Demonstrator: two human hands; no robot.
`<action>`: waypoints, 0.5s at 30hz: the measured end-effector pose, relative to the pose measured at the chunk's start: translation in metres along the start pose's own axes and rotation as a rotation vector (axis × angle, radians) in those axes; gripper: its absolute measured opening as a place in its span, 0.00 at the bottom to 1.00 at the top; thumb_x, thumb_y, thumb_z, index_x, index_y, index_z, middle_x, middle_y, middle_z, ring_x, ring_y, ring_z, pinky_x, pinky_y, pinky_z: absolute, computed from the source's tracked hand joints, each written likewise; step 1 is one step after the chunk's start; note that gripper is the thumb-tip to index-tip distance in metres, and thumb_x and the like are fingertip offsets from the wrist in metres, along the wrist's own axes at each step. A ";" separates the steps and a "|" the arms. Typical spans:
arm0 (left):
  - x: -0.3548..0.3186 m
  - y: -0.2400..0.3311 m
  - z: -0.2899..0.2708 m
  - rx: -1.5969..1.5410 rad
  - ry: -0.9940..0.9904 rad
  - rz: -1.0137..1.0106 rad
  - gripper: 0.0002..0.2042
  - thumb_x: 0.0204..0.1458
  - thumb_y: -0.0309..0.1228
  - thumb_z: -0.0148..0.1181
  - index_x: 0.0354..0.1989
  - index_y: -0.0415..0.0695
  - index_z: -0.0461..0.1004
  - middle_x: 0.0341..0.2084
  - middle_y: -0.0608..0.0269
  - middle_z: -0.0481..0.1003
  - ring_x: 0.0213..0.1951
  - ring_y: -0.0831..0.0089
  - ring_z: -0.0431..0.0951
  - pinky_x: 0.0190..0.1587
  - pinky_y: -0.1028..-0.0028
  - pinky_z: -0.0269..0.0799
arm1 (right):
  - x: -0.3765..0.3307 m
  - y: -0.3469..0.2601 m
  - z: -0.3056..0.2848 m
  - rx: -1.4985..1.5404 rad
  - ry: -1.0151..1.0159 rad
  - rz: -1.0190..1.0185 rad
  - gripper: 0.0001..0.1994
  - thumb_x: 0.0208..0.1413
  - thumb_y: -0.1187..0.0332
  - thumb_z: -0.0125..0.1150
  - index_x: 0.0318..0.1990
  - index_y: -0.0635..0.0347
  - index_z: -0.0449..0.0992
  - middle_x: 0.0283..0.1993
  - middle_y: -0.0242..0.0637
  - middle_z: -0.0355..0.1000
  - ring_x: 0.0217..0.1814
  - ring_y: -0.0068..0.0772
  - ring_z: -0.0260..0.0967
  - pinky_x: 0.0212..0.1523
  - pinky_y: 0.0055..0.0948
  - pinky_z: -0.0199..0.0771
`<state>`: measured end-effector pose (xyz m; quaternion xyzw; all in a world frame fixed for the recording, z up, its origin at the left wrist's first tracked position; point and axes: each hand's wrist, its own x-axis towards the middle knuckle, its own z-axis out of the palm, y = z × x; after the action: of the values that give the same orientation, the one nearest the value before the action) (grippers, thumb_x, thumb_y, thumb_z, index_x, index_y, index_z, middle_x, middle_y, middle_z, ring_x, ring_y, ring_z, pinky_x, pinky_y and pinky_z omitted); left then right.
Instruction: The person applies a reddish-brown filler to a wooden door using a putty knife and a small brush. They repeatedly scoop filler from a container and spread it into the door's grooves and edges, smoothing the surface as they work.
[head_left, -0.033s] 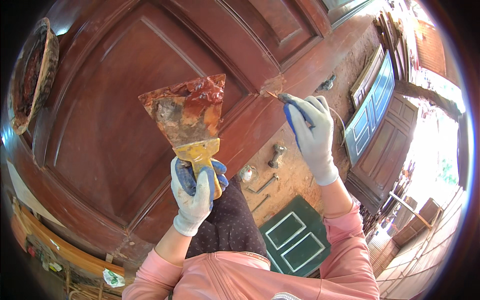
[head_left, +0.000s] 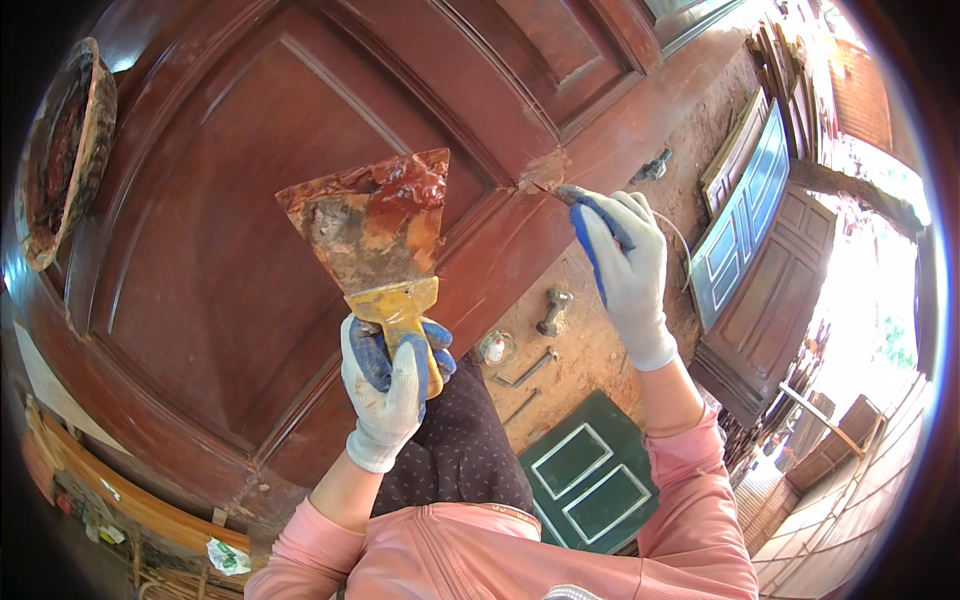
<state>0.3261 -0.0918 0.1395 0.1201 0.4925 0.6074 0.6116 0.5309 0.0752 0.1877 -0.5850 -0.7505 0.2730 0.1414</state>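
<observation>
My left hand (head_left: 385,385), in a white glove with blue palm, is wrapped around the yellow handle of a wide putty knife (head_left: 370,235). Its broad blade points away from me over the door, with wet reddish-brown putty (head_left: 415,182) heaped at the far right corner. My right hand (head_left: 625,255), gloved alike, pinches a slim, narrow-tipped tool (head_left: 552,190); its exact kind is too small to tell. That tip lies at a pale, rough patch (head_left: 543,172) on a frame joint of the dark red panelled wooden door (head_left: 270,240).
On the door's far left sits a round, stained basin (head_left: 65,160) with dark red matter. The dirt floor holds a dumbbell-shaped metal piece (head_left: 554,311), a small white bottle (head_left: 494,348), metal rods (head_left: 527,368) and a green panel (head_left: 590,475). Blue (head_left: 740,220) and brown doors lean at right.
My right hand has shifted very slightly, and the tool's tip now looks darker and turned a little at the patch. My left hand and the putty knife stay nearly still.
</observation>
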 end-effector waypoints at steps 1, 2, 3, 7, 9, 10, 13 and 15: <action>0.001 0.001 0.001 0.004 -0.002 0.002 0.17 0.67 0.32 0.57 0.59 0.44 0.59 0.36 0.55 0.78 0.27 0.76 0.79 0.30 0.76 0.80 | 0.000 0.000 0.000 0.134 0.010 0.064 0.12 0.62 0.72 0.63 0.50 0.63 0.84 0.33 0.29 0.71 0.37 0.27 0.63 0.42 0.26 0.64; 0.003 0.001 0.001 0.008 -0.003 0.004 0.17 0.67 0.32 0.57 0.59 0.44 0.59 0.36 0.55 0.78 0.27 0.76 0.79 0.30 0.76 0.80 | 0.001 -0.001 0.002 0.268 0.020 0.127 0.12 0.64 0.71 0.61 0.51 0.64 0.84 0.33 0.28 0.71 0.36 0.22 0.62 0.40 0.23 0.63; 0.004 0.000 0.001 0.020 -0.012 0.015 0.17 0.67 0.32 0.56 0.59 0.44 0.59 0.36 0.55 0.78 0.27 0.76 0.79 0.30 0.76 0.80 | 0.001 -0.001 0.003 0.403 0.029 0.190 0.13 0.66 0.71 0.59 0.52 0.66 0.83 0.34 0.27 0.71 0.36 0.18 0.61 0.38 0.21 0.61; 0.005 0.001 -0.002 0.057 -0.023 0.027 0.16 0.68 0.32 0.55 0.58 0.44 0.59 0.36 0.55 0.78 0.27 0.76 0.78 0.30 0.75 0.80 | -0.003 0.001 0.008 0.544 0.087 0.303 0.13 0.67 0.70 0.59 0.53 0.68 0.83 0.37 0.24 0.71 0.35 0.14 0.60 0.36 0.18 0.60; 0.005 0.001 -0.002 0.064 -0.015 0.031 0.16 0.68 0.32 0.55 0.58 0.44 0.59 0.36 0.56 0.78 0.27 0.75 0.78 0.30 0.74 0.80 | -0.003 0.002 0.007 0.508 0.112 0.302 0.13 0.66 0.71 0.60 0.52 0.66 0.83 0.38 0.30 0.75 0.39 0.19 0.64 0.41 0.21 0.65; 0.005 0.000 -0.002 0.064 -0.011 0.036 0.15 0.68 0.32 0.54 0.58 0.44 0.59 0.36 0.56 0.78 0.27 0.75 0.78 0.30 0.74 0.80 | -0.002 0.003 0.005 0.489 0.128 0.300 0.12 0.65 0.71 0.61 0.52 0.65 0.83 0.39 0.33 0.77 0.41 0.22 0.66 0.44 0.22 0.67; 0.004 0.001 0.000 0.061 0.007 0.028 0.14 0.68 0.31 0.54 0.56 0.44 0.60 0.36 0.56 0.78 0.26 0.75 0.78 0.30 0.75 0.80 | 0.008 0.021 0.006 0.137 0.263 0.083 0.12 0.63 0.71 0.63 0.51 0.61 0.85 0.34 0.32 0.75 0.38 0.26 0.65 0.45 0.25 0.66; 0.004 -0.001 0.001 0.065 0.014 0.028 0.13 0.69 0.31 0.54 0.56 0.45 0.60 0.36 0.56 0.78 0.26 0.75 0.78 0.30 0.75 0.80 | 0.016 0.021 0.003 -0.048 0.274 0.004 0.11 0.61 0.71 0.64 0.50 0.58 0.85 0.30 0.31 0.73 0.36 0.31 0.64 0.45 0.29 0.65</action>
<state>0.3261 -0.0885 0.1378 0.1425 0.5143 0.6004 0.5956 0.5417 0.0929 0.1715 -0.6217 -0.7293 0.1728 0.2277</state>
